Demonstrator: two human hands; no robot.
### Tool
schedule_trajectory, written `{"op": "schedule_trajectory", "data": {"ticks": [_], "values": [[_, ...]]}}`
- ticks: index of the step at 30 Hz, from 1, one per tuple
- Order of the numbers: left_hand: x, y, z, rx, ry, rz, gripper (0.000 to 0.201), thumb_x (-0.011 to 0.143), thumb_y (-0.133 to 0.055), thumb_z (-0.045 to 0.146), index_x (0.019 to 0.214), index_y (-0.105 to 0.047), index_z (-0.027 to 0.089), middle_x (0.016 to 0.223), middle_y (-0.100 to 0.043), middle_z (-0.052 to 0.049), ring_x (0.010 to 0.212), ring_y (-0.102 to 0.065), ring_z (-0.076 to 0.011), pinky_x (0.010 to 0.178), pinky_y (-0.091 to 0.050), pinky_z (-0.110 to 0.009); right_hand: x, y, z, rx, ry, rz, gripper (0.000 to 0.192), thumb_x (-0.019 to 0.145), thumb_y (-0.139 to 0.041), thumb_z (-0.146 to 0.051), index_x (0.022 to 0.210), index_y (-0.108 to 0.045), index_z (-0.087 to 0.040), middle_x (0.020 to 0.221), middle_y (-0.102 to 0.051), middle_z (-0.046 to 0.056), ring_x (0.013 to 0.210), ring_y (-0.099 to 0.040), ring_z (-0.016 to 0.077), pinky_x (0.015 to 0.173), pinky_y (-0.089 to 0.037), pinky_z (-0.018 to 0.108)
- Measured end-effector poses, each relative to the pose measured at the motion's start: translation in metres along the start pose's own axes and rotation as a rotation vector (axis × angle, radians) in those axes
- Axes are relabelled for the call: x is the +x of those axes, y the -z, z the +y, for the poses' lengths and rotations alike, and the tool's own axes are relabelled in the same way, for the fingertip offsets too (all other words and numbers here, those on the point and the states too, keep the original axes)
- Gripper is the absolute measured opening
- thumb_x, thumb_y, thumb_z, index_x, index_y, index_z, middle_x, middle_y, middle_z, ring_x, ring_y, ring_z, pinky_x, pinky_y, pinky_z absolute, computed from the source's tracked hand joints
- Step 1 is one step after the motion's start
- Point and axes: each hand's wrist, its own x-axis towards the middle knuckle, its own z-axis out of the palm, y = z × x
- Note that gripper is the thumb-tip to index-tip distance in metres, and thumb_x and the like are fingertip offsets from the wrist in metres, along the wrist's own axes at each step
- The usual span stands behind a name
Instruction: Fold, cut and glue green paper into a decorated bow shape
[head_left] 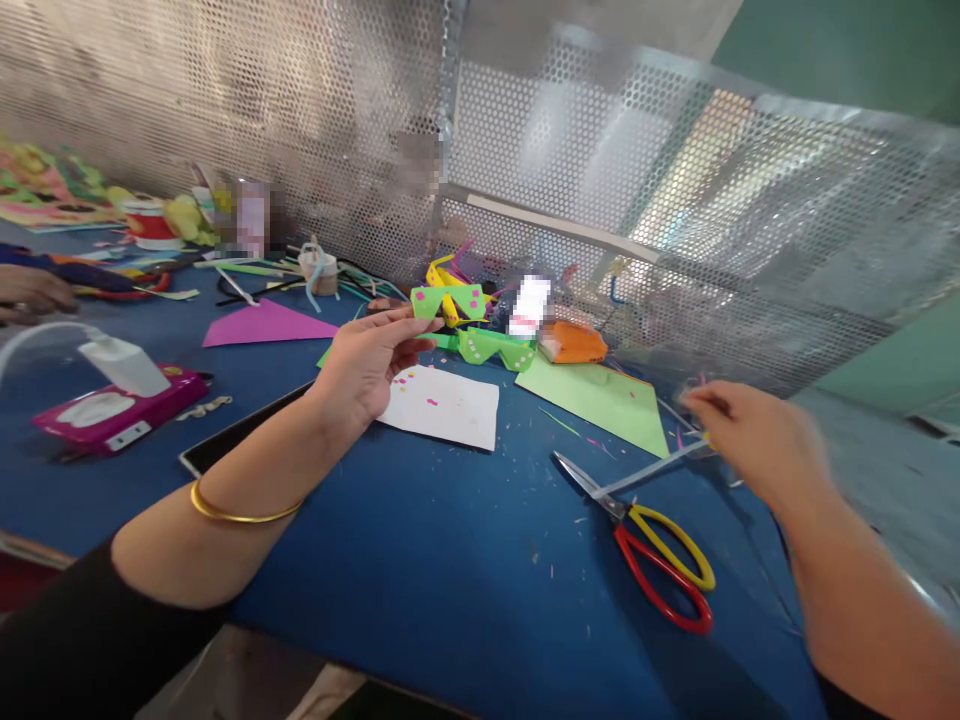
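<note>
My left hand (364, 365) is closed, thumb and fingers pinching a pair of green paper glasses (450, 302) with pink dots, raised above the table. Behind and below it lies a second pair of green paper glasses (499, 350) with pale dots, and yellow paper glasses (442, 272) show behind. Beneath my left hand is a white paper (457, 412) bearing small coloured bits. At the right, my right hand (750, 425) has its fingers pinched together; what they hold is too small and blurred to name. Near it, a translucent strip (652, 470) crosses the scissors (622, 515).
A light green sheet (600, 400) and an orange packet (576, 343) lie toward the back. Left are a magenta power strip (124, 410), a purple sheet (266, 325) and a dark flat device (244, 430). Another person's hand (34, 292) is at far left. A perforated metal screen (570, 150) closes the back.
</note>
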Motion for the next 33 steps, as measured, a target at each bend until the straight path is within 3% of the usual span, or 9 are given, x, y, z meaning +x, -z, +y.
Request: {"op": "schedule_trajectory", "data": {"ticks": [2,6,11,14,18,23,28,33], "values": [[0.0,0.005,0.006,-0.029,-0.01,0.007,0.015,0.063,-0.08,0.015,0.076,-0.073,0.017,0.082,-0.076,-0.004,0.062,-0.065,-0.0097,0.057,-0.049,-0.019,-0.013,-0.012,-0.056,0.14,0.144,-0.178,0.018,0.083,-0.058,-0.037,0.077,-0.068,-0.024,0.066,-0.066,0.003,0.058,-0.056,0.0175,0.059,-0.036,0.03],[-0.004,0.02,0.013,-0.058,-0.015,0.016,0.014,0.066,-0.077,0.012,0.079,-0.074,0.016,0.083,-0.077,-0.004,0.062,-0.065,-0.0079,0.055,-0.049,-0.016,-0.031,-0.051,-0.149,0.301,0.371,-0.37,0.029,0.091,-0.046,-0.037,0.072,-0.06,-0.022,0.066,-0.063,0.001,0.063,-0.056,0.0174,0.059,-0.034,0.026],[-0.003,0.046,0.011,-0.015,-0.072,0.073,0.017,0.064,-0.08,0.017,0.08,-0.075,0.017,0.082,-0.077,-0.003,0.061,-0.065,-0.0078,0.054,-0.048,-0.015,-0.025,-0.101,-0.213,0.331,0.353,-0.456,0.037,0.094,-0.046,-0.035,0.062,-0.056,-0.021,0.064,-0.061,0.001,0.063,-0.056,0.017,0.058,-0.031,0.027],[0.003,0.057,0.008,-0.021,-0.098,0.149,0.017,0.06,-0.082,0.019,0.075,-0.073,0.018,0.079,-0.076,-0.002,0.06,-0.064,-0.0079,0.053,-0.046,-0.016,-0.011,-0.129,-0.23,0.362,0.323,-0.483,0.04,0.094,-0.049,-0.036,0.057,-0.056,-0.021,0.062,-0.063,0.002,0.063,-0.057,0.0171,0.057,-0.033,0.027],[0.004,0.061,0.006,-0.048,-0.089,0.149,0.017,0.061,-0.081,0.02,0.077,-0.074,0.019,0.08,-0.077,-0.002,0.062,-0.064,-0.0082,0.054,-0.045,-0.017,0.007,-0.163,-0.243,0.429,0.31,-0.505,0.007,0.083,-0.061,-0.022,0.083,-0.069,-0.021,0.079,-0.071,0.0,0.072,-0.061,0.0157,0.063,-0.039,0.026],[-0.002,0.057,0.007,-0.063,-0.043,0.117,0.02,0.06,-0.082,0.022,0.078,-0.074,0.018,0.083,-0.077,-0.003,0.062,-0.063,-0.0091,0.055,-0.044,-0.018,0.019,-0.193,-0.257,0.462,0.343,-0.544,0.009,0.08,-0.064,-0.023,0.084,-0.072,-0.021,0.079,-0.071,0.0,0.073,-0.061,0.0161,0.066,-0.043,0.027],[-0.007,0.055,0.006,-0.081,-0.034,0.091,0.022,0.057,-0.084,0.022,0.076,-0.074,0.017,0.079,-0.076,-0.003,0.059,-0.062,-0.0083,0.053,-0.043,-0.017,0.02,-0.208,-0.266,0.452,0.386,-0.569,0.006,0.076,-0.067,-0.02,0.079,-0.072,-0.022,0.084,-0.071,0.001,0.078,-0.061,0.0172,0.07,-0.043,0.028],[-0.009,0.052,0.004,-0.083,-0.006,0.067,0.024,0.056,-0.086,0.023,0.076,-0.074,0.017,0.078,-0.076,-0.003,0.058,-0.062,-0.0082,0.054,-0.044,-0.017,0.02,-0.21,-0.268,0.428,0.383,-0.592,0.004,0.077,-0.068,-0.019,0.076,-0.07,-0.022,0.077,-0.07,-0.001,0.073,-0.061,0.0166,0.064,-0.04,0.027]]}}
